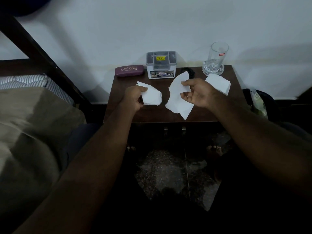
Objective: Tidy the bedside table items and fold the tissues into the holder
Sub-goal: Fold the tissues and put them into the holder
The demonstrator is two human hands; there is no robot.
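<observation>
My left hand [133, 98] pinches a small white tissue piece [152, 97] above the dark wooden bedside table [152, 114]. My right hand [197, 93] pinches a larger white tissue piece [177, 100] that hangs down over the table's front half. The two pieces are apart, with a narrow gap between them. A grey plastic holder [161, 65] with compartments stands at the back middle of the table. More white tissues [218, 83] lie flat at the right, just behind my right hand.
A maroon glasses case [129, 70] lies at the table's back left. An empty glass [216, 58] stands at the back right. A small black object [188, 71] sits right of the holder. A bed with a pillow [33, 115] is on the left.
</observation>
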